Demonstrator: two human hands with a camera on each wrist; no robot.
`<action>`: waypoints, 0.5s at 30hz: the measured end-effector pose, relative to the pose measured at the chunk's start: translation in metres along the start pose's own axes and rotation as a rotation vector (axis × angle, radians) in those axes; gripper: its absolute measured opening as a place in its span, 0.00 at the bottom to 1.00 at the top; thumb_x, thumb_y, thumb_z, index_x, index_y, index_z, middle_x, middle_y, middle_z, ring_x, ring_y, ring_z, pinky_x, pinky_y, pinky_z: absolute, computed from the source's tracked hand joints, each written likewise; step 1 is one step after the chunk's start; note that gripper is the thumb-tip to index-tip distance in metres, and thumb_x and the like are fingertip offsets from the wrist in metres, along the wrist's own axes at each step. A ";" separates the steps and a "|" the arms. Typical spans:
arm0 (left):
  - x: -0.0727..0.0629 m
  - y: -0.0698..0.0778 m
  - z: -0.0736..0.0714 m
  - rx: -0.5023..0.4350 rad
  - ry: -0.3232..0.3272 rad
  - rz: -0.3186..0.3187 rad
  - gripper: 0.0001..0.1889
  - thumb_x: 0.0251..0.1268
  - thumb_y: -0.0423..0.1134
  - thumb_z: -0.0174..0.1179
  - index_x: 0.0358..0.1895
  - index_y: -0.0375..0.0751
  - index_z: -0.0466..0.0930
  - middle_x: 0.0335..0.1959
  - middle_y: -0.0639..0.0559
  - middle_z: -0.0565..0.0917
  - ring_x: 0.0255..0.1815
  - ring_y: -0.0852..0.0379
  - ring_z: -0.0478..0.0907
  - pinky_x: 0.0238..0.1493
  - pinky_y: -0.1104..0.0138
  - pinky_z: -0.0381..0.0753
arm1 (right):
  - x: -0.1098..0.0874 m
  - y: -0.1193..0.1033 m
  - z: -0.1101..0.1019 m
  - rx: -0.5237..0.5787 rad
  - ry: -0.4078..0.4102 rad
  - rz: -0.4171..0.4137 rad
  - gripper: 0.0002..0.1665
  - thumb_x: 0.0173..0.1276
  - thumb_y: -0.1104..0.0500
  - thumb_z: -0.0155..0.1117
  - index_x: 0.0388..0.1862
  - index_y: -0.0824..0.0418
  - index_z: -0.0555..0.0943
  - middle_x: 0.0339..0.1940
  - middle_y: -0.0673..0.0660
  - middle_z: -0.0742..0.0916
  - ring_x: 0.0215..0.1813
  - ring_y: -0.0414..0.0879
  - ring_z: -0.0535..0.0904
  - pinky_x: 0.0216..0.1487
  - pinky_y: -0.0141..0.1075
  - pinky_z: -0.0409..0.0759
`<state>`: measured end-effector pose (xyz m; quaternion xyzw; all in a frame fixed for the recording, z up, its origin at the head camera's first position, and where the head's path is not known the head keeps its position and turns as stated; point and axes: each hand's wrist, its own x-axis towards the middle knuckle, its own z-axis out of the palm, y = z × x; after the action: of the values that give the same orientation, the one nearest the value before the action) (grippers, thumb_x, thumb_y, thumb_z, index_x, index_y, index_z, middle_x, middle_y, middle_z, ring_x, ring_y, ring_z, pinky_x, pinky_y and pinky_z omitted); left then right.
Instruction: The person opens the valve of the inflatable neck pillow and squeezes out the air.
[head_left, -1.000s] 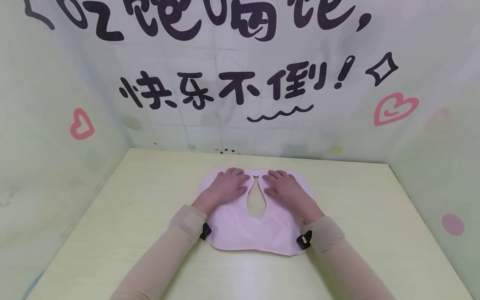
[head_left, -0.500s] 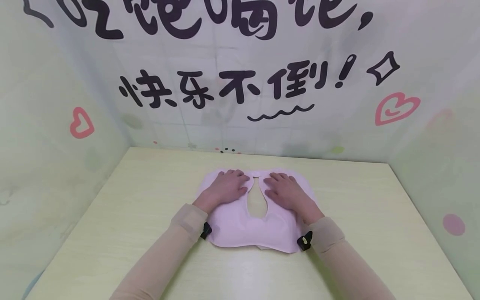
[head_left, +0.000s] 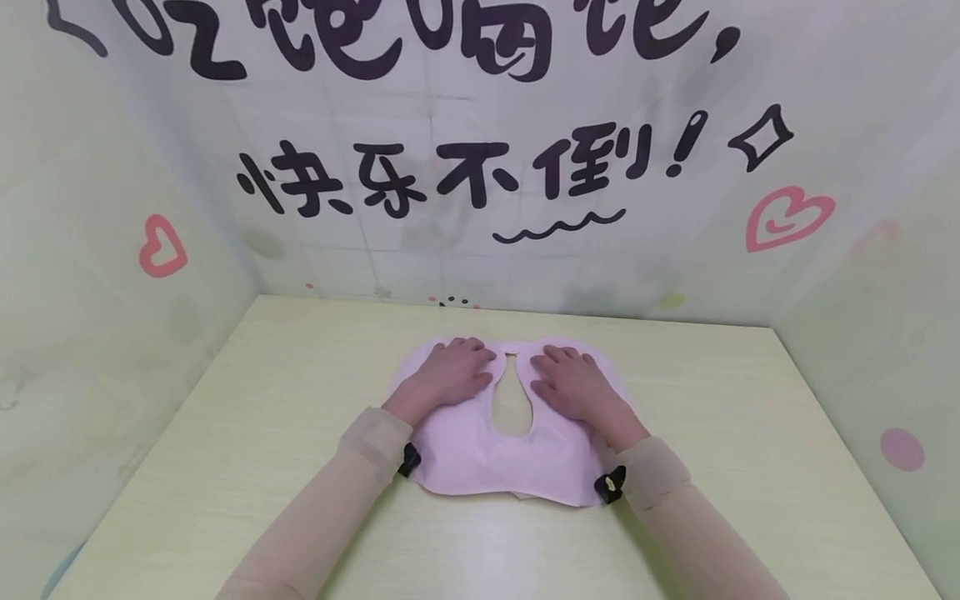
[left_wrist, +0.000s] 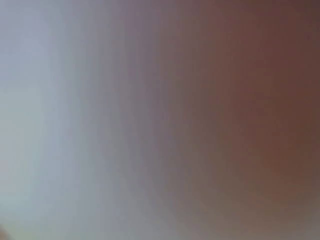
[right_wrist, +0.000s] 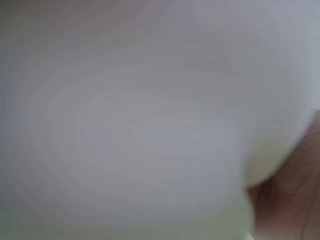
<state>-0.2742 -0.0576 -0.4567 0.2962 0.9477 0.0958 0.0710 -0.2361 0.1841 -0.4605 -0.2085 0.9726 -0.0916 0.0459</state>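
A pink bib [head_left: 498,467] lies on the table, its teardrop neck opening narrowing to the far edge, where the two neck ends meet. My left hand [head_left: 453,372] rests on the neck part left of the opening, fingers loosely bent. On the opposite side, my right hand [head_left: 573,383] lies on the bib with its fingers spread. A small pale edge shows under the bib's near border. The left wrist view is too blurred to make anything out. Pale blur fills most of the right wrist view, with some skin [right_wrist: 295,195] at the lower right.
Beneath the bib is a light wood table [head_left: 285,433]. A white printed backdrop [head_left: 420,267] with dark lettering stands behind the table and along both sides. A black strap piece [head_left: 611,483] sits at the right wrist, another [head_left: 409,460] at the left.
The bib's cloth below the neck opening has shifted slightly, and the opening's near end looks rounder. A pale edge has come into sight under the near border. Both hands stay nearly in place.
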 end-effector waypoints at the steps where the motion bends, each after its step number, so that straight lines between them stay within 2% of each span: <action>1: -0.001 -0.001 -0.001 0.002 0.013 0.001 0.23 0.79 0.48 0.54 0.70 0.45 0.76 0.70 0.43 0.74 0.71 0.41 0.68 0.65 0.40 0.69 | -0.002 -0.001 -0.002 0.002 0.012 0.004 0.31 0.81 0.47 0.53 0.74 0.62 0.72 0.76 0.67 0.71 0.76 0.66 0.64 0.71 0.65 0.61; 9: -0.027 -0.008 -0.018 0.023 0.129 0.016 0.22 0.78 0.45 0.55 0.69 0.44 0.77 0.70 0.42 0.74 0.72 0.40 0.68 0.61 0.40 0.73 | -0.014 0.002 -0.011 -0.021 0.113 -0.014 0.31 0.80 0.48 0.57 0.74 0.62 0.72 0.75 0.68 0.72 0.74 0.66 0.66 0.69 0.65 0.65; 15: -0.036 -0.012 -0.020 0.004 0.122 0.008 0.22 0.78 0.46 0.55 0.69 0.42 0.77 0.71 0.39 0.73 0.72 0.38 0.67 0.61 0.39 0.73 | -0.014 0.010 -0.005 0.009 0.053 0.039 0.33 0.81 0.47 0.54 0.77 0.62 0.68 0.78 0.70 0.66 0.77 0.70 0.60 0.71 0.70 0.57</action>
<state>-0.2551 -0.0905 -0.4370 0.2936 0.9493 0.1118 0.0123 -0.2285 0.1999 -0.4569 -0.1866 0.9770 -0.1007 0.0226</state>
